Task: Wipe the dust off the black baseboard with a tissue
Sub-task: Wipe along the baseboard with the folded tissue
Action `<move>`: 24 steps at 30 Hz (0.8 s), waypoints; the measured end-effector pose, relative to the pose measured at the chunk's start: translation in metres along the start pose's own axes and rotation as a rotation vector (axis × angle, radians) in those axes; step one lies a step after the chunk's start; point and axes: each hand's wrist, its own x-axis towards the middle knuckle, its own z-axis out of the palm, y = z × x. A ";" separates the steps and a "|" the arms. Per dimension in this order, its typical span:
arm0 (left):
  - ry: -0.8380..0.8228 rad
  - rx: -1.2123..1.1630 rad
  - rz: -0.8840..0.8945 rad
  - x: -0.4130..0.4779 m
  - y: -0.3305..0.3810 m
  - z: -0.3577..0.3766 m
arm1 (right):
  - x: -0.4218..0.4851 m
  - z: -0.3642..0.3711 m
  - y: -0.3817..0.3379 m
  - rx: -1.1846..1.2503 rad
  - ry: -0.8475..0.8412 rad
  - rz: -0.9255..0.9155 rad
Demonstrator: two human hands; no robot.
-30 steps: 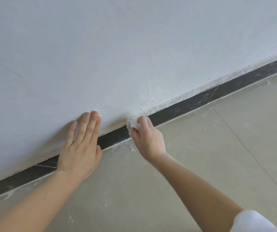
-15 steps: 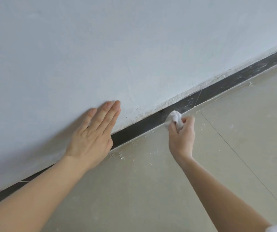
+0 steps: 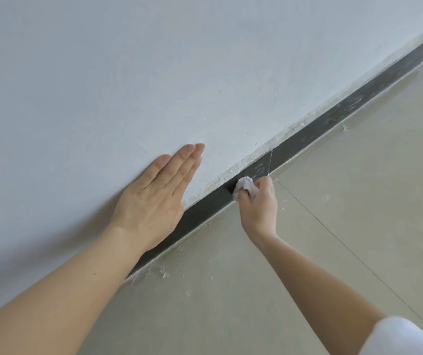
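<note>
While I watch through the head camera, the right grip (image 3: pixel 257 208), a bare hand, has its fingers curled tight round a crumpled white tissue (image 3: pixel 243 184) and presses the wad against the black baseboard (image 3: pixel 320 134). The tissue sits on the strip's face, just left of a thin vertical seam (image 3: pixel 270 162).

Over on the left, the left grip (image 3: pixel 151 201) lies flat on the white wall (image 3: pixel 154 73), fingers straight and close together, holding nothing. The heel of that hand overlaps the baseboard's top edge.

The baseboard runs from near left to far right along the foot of the wall. Left of the tissue it looks evenly dark. Right of the seam I see pale, dusty smears on it. A rough, crumbly white line follows its upper edge.

Below it is the beige tiled floor (image 3: pixel 358 201), with small white crumbs (image 3: pixel 164 274) scattered near the strip's lower edge. A white sleeve (image 3: pixel 397 336) shows at the near right corner.
</note>
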 end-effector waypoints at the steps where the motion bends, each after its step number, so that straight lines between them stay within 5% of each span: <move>1: 0.002 -0.006 -0.002 0.001 -0.001 0.001 | 0.014 -0.008 0.002 -0.017 0.034 0.026; 7: 0.021 -0.014 -0.002 0.003 0.002 0.002 | 0.032 -0.029 0.015 0.069 0.244 0.199; 16: 0.022 0.038 0.006 0.003 0.001 0.000 | -0.075 0.041 0.009 0.067 -0.406 0.172; 24: 0.028 0.015 0.002 0.004 0.000 0.000 | -0.015 0.032 0.018 0.202 -0.207 0.244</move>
